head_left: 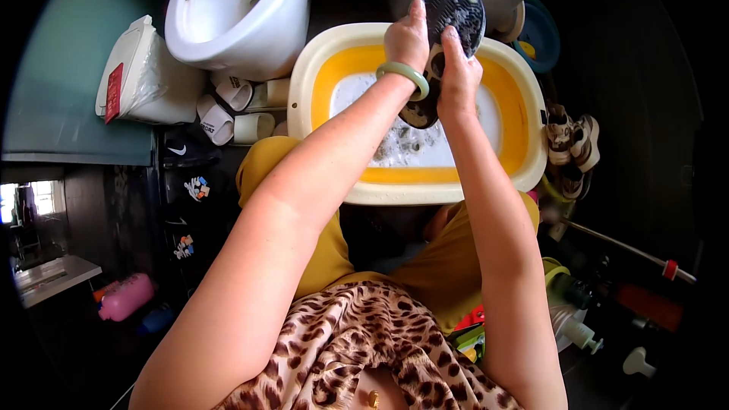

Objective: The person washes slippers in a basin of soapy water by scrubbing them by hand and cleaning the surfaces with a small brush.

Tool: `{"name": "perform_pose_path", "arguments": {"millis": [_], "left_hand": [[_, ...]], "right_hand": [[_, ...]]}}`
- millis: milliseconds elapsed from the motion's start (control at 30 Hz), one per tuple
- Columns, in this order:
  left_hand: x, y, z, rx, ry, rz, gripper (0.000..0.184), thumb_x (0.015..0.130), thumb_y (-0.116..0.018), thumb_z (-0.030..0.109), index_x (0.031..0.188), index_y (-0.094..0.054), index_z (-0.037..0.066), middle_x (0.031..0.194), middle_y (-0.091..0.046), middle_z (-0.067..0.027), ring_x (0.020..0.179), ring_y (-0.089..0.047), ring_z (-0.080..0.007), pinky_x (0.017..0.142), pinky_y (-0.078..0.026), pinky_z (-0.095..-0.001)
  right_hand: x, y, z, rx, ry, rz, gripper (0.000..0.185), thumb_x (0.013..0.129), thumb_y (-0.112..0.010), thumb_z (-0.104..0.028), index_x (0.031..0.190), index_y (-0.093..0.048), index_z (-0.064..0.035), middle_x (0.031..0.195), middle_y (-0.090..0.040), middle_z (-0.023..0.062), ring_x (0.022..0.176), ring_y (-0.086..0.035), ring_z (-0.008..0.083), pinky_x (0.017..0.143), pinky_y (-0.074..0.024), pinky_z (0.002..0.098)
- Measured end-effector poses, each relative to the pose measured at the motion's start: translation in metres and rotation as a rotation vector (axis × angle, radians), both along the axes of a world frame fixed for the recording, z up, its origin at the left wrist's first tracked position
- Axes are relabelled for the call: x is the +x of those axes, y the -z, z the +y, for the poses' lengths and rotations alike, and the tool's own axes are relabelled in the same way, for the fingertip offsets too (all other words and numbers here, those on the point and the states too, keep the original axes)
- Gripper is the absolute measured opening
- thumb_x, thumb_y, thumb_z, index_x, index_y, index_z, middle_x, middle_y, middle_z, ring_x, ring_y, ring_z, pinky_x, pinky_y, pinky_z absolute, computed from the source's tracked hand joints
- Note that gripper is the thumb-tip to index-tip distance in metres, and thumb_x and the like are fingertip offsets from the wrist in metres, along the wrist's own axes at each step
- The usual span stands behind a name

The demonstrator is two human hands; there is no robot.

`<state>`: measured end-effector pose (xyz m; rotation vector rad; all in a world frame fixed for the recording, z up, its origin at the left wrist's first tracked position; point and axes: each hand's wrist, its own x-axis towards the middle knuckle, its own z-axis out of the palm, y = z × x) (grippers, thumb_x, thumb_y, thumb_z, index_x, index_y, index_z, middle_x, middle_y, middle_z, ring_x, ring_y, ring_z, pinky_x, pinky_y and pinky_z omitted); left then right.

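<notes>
Over the tub, a dark-soled shoe [453, 14] is held up in both hands. Its ridged sole faces me, with pale patches and some suds on it. My left hand [408, 44], with a pale green bangle [404, 76] at the wrist, grips the shoe's left edge, thumb along the side. On the other side my right hand [460, 80] is closed around it, thumb pressed on the sole. Most fingers of both hands are hidden behind the shoe. Below stands a cream and yellow tub [304, 95] with soapy water [414, 146] and foam in it.
A white toilet [285, 23] and a lidded bin [163, 80] stand at the back left, near white slippers [216, 120]. Brown and white sneakers [585, 144] sit right of the tub, with a blue basin [548, 34] behind. A thin pole [623, 241] crosses the right side.
</notes>
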<state>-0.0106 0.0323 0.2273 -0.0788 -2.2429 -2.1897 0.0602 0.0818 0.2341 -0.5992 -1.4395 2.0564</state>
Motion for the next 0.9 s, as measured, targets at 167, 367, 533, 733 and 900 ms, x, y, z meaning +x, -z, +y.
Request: {"name": "perform_pose_path", "arguments": {"millis": [167,367,533,733,900], "left_hand": [[0.005,-0.006,-0.003,0.122,0.030,0.027,0.059,0.095,-0.038,0.044,0.086,-0.064,-0.008,0.085,-0.063,-0.0284,0.084,-0.059,-0.0410,0.074,-0.046,-0.0385],[0.008,-0.001,-0.006,0.164,0.146,0.057,0.067,0.089,-0.041,0.057,0.089,-0.061,-0.007,0.086,-0.062,-0.0245,0.081,-0.058,-0.0339,0.076,-0.044,-0.0364],[0.030,0.004,-0.015,0.055,0.306,0.117,0.066,0.087,-0.044,0.060,0.088,-0.060,-0.004,0.084,-0.063,-0.0224,0.082,-0.059,-0.0352,0.076,-0.044,-0.0355],[0.037,-0.009,-0.015,-0.032,0.055,0.232,0.068,0.087,-0.040,0.062,0.083,-0.063,-0.002,0.080,-0.063,-0.0224,0.077,-0.061,-0.0373,0.069,-0.047,-0.0386],[0.017,-0.013,-0.013,-0.024,-0.019,0.324,0.065,0.090,-0.038,0.058,0.076,-0.061,-0.001,0.075,-0.063,-0.0202,0.074,-0.061,-0.0351,0.067,-0.047,-0.0387]], "right_hand": [[0.002,-0.003,-0.002,-0.023,-0.018,0.044,0.030,0.082,-0.067,-0.027,0.098,-0.064,-0.0015,0.088,-0.063,0.0032,0.074,-0.057,0.0111,0.070,-0.0467,0.0254],[0.003,-0.006,0.007,-0.014,-0.035,0.078,0.037,0.082,-0.067,-0.031,0.102,-0.061,-0.0013,0.091,-0.063,0.0046,0.077,-0.058,0.0122,0.072,-0.0470,0.0262],[0.002,-0.022,0.026,0.061,0.066,0.106,0.045,0.080,-0.067,-0.040,0.104,-0.060,-0.0017,0.094,-0.063,0.0068,0.083,-0.059,0.0163,0.078,-0.0479,0.0300],[0.006,-0.029,0.021,0.086,-0.119,0.171,0.041,0.085,-0.060,-0.043,0.106,-0.052,-0.0085,0.098,-0.059,0.0057,0.090,-0.055,0.0147,0.084,-0.0453,0.0290],[0.018,-0.020,-0.011,0.213,0.015,0.132,0.038,0.091,-0.053,-0.040,0.102,-0.053,-0.0036,0.089,-0.056,0.0022,0.082,-0.047,0.0088,0.077,-0.0414,0.0252]]}}
